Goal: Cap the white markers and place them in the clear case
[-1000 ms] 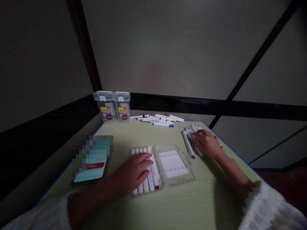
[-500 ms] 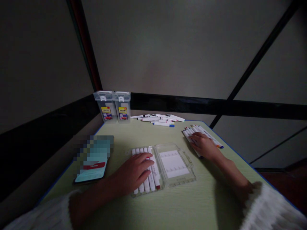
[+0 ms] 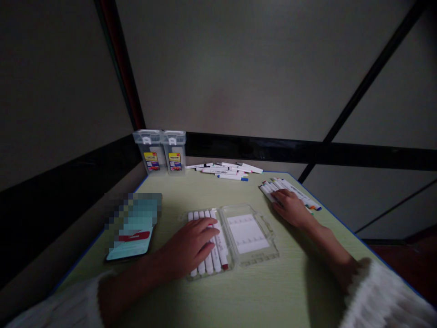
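Note:
A clear plastic case [image 3: 275, 250] lies unfolded on the table, with a row of white markers [image 3: 217, 259] in its left half and a white card [image 3: 247, 234] in its right half. My left hand [image 3: 194, 246] lies over the row, fingers spread and touching the markers. The marker at the row's right end has a dark red tip. On the right, my right hand [image 3: 292, 208] rests with outstretched fingers on a group of loose white markers [image 3: 290, 186] lying side by side. Its palm and fingers hide part of that group.
Two lidded clear boxes [image 3: 175, 152] with yellow labels stand at the back left. Beside them lies a pile of markers [image 3: 225, 171]. A phone [image 3: 134, 246], partly pixelated, is at the left. The table [image 3: 232, 300] has a blue edge; walls rise behind and left.
My right hand has shifted slightly over the loose markers. The marker end below its fingers no longer sticks out, and a green end shows on its right. My left hand stays put.

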The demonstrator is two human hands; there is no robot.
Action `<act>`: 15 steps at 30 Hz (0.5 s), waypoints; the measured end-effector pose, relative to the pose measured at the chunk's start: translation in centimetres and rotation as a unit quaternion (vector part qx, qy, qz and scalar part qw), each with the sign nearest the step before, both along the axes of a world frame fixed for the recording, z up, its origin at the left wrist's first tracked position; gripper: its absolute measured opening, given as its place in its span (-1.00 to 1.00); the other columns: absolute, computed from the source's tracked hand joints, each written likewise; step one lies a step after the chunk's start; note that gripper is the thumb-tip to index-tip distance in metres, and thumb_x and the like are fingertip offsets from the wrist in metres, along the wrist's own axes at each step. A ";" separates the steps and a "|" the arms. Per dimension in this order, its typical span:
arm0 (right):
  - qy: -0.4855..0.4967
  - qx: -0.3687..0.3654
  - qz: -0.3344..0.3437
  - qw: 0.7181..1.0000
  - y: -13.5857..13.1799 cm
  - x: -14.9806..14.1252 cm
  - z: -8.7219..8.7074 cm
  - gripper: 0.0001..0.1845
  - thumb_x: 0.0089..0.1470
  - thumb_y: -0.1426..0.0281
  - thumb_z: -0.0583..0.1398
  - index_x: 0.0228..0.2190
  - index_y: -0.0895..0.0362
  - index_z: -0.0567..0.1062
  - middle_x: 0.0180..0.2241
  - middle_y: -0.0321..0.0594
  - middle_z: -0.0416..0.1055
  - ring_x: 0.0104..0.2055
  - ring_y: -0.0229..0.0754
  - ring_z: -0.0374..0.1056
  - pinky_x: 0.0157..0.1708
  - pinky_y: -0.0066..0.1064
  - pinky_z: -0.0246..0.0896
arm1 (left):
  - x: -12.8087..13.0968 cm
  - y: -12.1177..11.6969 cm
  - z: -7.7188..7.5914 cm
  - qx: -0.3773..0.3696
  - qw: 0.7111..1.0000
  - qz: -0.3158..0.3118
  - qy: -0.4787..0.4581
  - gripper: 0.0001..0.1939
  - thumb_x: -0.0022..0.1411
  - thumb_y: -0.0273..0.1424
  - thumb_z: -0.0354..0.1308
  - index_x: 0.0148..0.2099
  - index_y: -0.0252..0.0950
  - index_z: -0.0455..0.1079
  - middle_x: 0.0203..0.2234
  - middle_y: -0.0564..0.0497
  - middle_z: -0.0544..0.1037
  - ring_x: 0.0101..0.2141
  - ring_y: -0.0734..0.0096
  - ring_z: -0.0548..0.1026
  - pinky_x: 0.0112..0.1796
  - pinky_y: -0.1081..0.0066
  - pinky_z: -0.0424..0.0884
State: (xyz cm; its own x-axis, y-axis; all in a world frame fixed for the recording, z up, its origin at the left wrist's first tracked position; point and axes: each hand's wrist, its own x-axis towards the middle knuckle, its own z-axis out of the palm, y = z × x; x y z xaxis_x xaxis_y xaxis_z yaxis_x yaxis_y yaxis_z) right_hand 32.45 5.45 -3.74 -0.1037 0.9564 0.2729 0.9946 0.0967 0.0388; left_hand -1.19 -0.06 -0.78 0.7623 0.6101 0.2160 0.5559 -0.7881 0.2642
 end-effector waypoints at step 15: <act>0.018 0.018 -0.025 0.999 0.4 0.7 -0.8 -0.62 -0.03 0.44 0.04 -0.13 0.24 0.36 -0.11 0.06 0.29 -0.09 0.01 0.21 -0.19 -0.27 0.12 | 0.1 0.0 0.0 -0.004 1.000 -0.004 -0.008 -0.71 0.19 -0.47 -0.07 -0.05 -0.34 0.31 -0.03 -0.15 0.34 -0.03 0.24 0.28 -0.03 0.25 0.23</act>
